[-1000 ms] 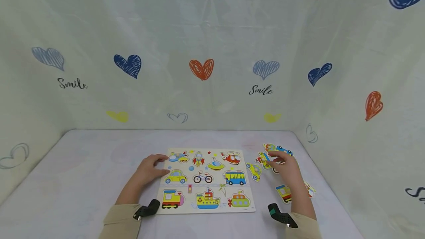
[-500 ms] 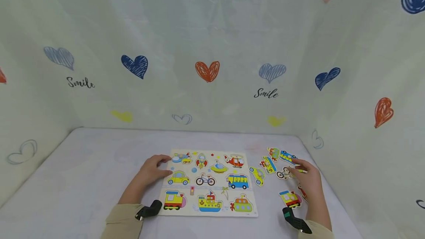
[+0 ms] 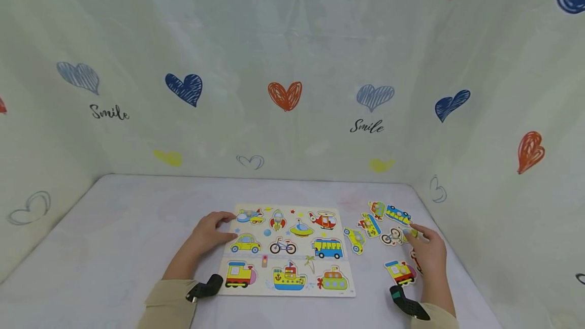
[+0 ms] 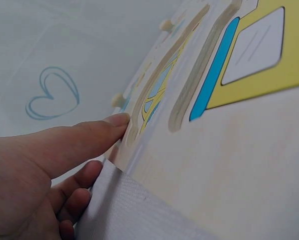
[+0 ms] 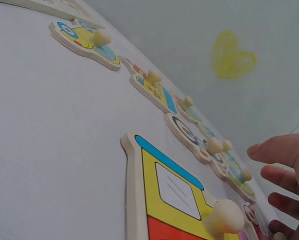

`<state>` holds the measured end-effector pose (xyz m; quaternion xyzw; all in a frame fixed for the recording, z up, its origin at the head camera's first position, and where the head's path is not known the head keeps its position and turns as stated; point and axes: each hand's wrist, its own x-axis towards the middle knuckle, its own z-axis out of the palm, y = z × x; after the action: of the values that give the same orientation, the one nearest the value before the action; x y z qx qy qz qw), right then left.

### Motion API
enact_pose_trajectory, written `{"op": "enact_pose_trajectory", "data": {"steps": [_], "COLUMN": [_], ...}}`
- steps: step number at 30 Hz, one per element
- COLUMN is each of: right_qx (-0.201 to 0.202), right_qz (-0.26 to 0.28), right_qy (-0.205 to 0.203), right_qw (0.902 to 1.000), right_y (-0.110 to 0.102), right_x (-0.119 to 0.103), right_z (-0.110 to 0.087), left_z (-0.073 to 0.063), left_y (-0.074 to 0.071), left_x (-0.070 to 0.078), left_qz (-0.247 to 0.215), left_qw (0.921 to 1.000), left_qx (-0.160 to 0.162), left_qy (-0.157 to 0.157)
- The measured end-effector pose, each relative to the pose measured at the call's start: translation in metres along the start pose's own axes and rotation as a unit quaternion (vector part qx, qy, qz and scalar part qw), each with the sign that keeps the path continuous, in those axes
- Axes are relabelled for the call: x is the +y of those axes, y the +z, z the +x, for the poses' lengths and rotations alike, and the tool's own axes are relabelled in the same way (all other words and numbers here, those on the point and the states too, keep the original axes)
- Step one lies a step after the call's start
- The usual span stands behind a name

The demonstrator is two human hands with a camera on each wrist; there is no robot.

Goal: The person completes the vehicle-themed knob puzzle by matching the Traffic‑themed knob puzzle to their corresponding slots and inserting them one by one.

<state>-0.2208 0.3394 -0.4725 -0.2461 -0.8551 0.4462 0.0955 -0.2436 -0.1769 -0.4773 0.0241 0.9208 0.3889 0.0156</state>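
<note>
A wooden puzzle board (image 3: 258,291) printed with vehicles lies mid-table. My left hand (image 3: 212,232) rests against its left edge; in the left wrist view the thumb (image 4: 97,135) touches the board near the car picture. On the right, my right hand (image 3: 429,250) hovers with fingers extended by a yellow-and-blue piece (image 3: 408,236), apparently a flying saucer. In the right wrist view the fingers are spread beside that piece's knob (image 5: 246,174), holding nothing. A bicycle piece (image 3: 391,237) adjoins it. The helicopter piece (image 3: 414,258) is partly hidden under the right hand.
Loose knobbed pieces lie right of the board: a car (image 3: 354,240), a ship (image 3: 370,225), a submarine (image 3: 377,209), a bus (image 3: 398,215) and a train (image 3: 400,272). A cloth wall (image 3: 320,141) with printed hearts stands behind the table.
My right hand has moved right and nearer, from over the ship and bicycle pieces to beside the yellow-and-blue one. The left hand stays at the board's edge. The head view has shifted slightly.
</note>
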Motion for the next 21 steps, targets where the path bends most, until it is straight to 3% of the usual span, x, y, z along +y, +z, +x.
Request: {"op": "enact_pose_trajectory", "data": {"steps": [7, 15, 21], "right_qx": [0.015, 0.028, 0.037], "right_qz": [0.007, -0.016, -0.004], "right_qy": [0.019, 0.012, 0.013], "right_qw": [0.9997, 0.9994, 0.9992], "right_y": [0.008, 0.012, 0.011], "right_x": [0.015, 0.015, 0.013], "right_z": [0.007, 0.006, 0.004], "left_z": [0.001, 0.0, -0.001], "left_y": [0.0, 0.0, 0.0], "left_x": [0.001, 0.001, 0.003], "left_qz": [-0.003, -0.003, 0.0], "left_qw": [1.0, 0.9999, 0.9999], "left_qx": [-0.001, -0.003, -0.004], "left_qy": [-0.002, -0.01, -0.014]}}
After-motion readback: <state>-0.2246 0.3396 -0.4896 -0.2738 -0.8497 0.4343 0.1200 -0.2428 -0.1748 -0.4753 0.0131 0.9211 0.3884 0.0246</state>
